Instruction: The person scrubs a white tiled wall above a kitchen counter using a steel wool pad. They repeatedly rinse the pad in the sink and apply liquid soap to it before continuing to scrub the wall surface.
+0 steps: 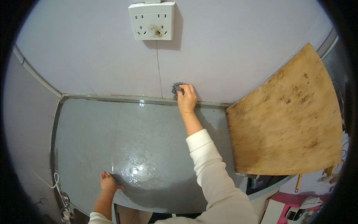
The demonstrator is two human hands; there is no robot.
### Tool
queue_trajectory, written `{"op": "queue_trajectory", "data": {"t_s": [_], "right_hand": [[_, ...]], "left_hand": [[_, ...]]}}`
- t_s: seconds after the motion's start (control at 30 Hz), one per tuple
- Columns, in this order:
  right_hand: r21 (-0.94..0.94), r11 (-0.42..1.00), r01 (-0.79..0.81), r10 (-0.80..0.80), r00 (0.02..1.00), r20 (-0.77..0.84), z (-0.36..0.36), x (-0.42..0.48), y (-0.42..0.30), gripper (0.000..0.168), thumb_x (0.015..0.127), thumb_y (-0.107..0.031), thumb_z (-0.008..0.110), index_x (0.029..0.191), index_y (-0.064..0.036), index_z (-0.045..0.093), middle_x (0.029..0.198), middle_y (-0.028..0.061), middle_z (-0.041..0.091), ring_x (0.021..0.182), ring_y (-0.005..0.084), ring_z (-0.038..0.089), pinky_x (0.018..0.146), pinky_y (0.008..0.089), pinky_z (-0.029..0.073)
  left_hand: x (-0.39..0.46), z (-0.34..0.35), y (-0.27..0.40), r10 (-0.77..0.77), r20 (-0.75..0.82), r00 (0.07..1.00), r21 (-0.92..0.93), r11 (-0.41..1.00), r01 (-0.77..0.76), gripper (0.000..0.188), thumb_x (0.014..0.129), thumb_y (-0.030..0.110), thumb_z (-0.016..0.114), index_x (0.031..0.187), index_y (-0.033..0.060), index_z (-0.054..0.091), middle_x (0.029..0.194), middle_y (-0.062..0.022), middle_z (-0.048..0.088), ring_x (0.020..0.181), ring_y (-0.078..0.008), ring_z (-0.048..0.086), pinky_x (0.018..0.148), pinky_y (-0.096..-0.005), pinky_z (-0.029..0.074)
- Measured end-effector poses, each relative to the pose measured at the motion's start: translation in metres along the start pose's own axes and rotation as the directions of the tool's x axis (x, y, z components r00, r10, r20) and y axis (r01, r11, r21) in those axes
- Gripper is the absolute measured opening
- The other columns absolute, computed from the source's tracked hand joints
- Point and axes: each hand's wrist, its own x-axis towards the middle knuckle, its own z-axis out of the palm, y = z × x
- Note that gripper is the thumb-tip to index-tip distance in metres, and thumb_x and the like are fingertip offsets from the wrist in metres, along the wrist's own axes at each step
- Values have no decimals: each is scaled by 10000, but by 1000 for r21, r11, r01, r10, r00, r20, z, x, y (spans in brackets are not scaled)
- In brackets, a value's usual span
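A grey steel wool scourer (178, 89) is pinched in the fingers of my right hand (188, 98). It presses on the pale wall (229, 67) just above the grey ledge at the back of the counter. My left hand (108, 182) rests on the front part of the grey countertop (86, 134), thumb spread, holding nothing. Between my hands the counter surface is wet, with a shiny puddle (139, 170) to the right of my left hand.
A large stained wooden board (288, 117) leans at the right, against the wall. Above is a white socket panel (152, 23) with a scorched outlet. A white cord (56, 180) lies at the left edge. A yellow-handled tool (298, 182) hangs below the board.
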Motion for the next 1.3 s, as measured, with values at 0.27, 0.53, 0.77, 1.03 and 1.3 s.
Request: {"op": "queue_trajectory", "data": {"t_s": [0.27, 0.53, 0.77, 1.03, 1.3], "right_hand": [[365, 813, -454, 581, 594, -556, -53, 22, 78, 212, 723, 22, 553, 927, 38, 496, 816, 79, 530, 747, 156, 505, 685, 298, 429], [437, 866, -245, 416, 838, -353, -14, -7, 90, 186, 669, 52, 596, 839, -1, 543, 801, 68, 542, 721, 174, 516, 691, 307, 434], [539, 723, -431, 691, 468, -552, -27, 5, 126, 171, 747, 89, 463, 888, -8, 463, 820, 45, 472, 721, 124, 453, 606, 273, 408], [546, 736, -401, 644, 664, -380, -31, -10, 119, 201, 697, 61, 555, 872, -13, 493, 798, 38, 501, 711, 118, 473, 638, 245, 419], [553, 629, -546, 758, 587, -283, 29, -32, 87, 178, 717, 22, 563, 867, -6, 472, 787, 57, 516, 756, 166, 495, 721, 295, 415]], "left_hand": [[1, -6, 4, 31, 49, 998, 14, 999, -31, 1232, 499, 660, 666, 1300, -120, 148, 1368, -248, 207, 1305, -306, 158, 1074, -397, 43], [4, -1, -3, 20, 38, 999, 81, 996, -23, 1257, 473, 695, 650, 1296, -122, 164, 1361, -248, 229, 1304, -314, 160, 1069, -419, 32], [11, -5, 5, 25, 35, 999, 116, 993, -29, 1282, 446, 719, 639, 1290, -129, 178, 1349, -257, 247, 1292, -324, 194, 1064, -441, 31], [9, 6, -6, 39, -5, 999, 53, 998, -38, 1271, 445, 699, 658, 1280, -138, 193, 1344, -268, 248, 1294, -324, 188, 1064, -442, 29], [2, -21, 10, 9, 49, 999, 70, 997, -13, 1228, 473, 655, 683, 1277, -138, 200, 1342, -268, 252, 1297, -325, 176, 1062, -448, 40]]}}
